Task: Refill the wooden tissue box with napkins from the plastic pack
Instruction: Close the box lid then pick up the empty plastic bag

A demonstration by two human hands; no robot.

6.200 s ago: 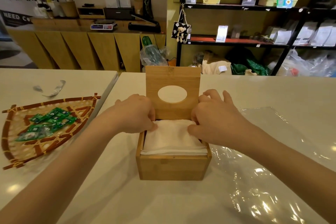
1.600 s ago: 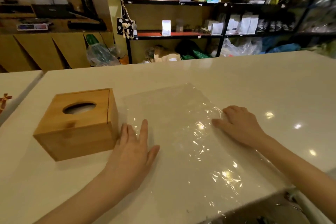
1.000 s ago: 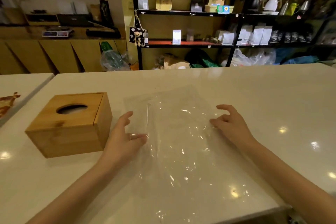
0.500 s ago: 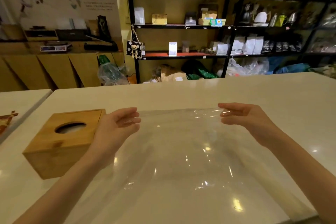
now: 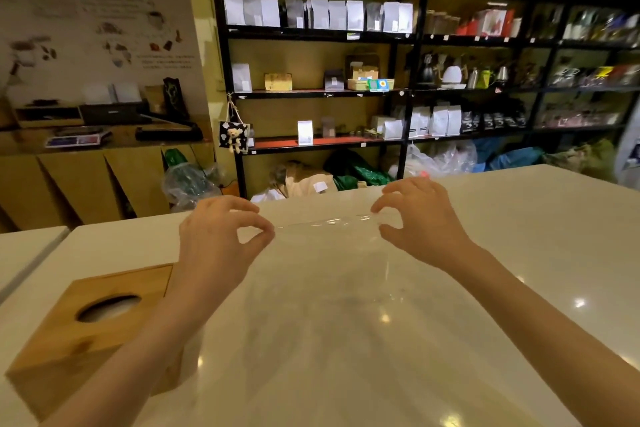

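Note:
The wooden tissue box (image 5: pixel 86 322) sits at the lower left of the white table (image 5: pixel 519 236), lid down, with white napkins showing through its oval hole. Both hands hold the clear, empty plastic pack (image 5: pixel 325 274) up above the table by its top edge. My left hand (image 5: pixel 221 239) pinches the left corner between thumb and fingers. My right hand (image 5: pixel 419 218) pinches the right corner. The sheet hangs down toward me, nearly see-through. My left forearm crosses in front of the box's right side.
A second white table (image 5: pixel 24 246) stands at the far left across a narrow gap. Black shelves (image 5: pixel 408 94) with bags and kettles fill the back wall. A wooden counter (image 5: pixel 86 163) stands at the back left, with plastic bags on the floor.
Both hands have lifted the plastic pack higher off the table and drawn its top edge taut. The view has tilted upward, so the box now sits lower in frame.

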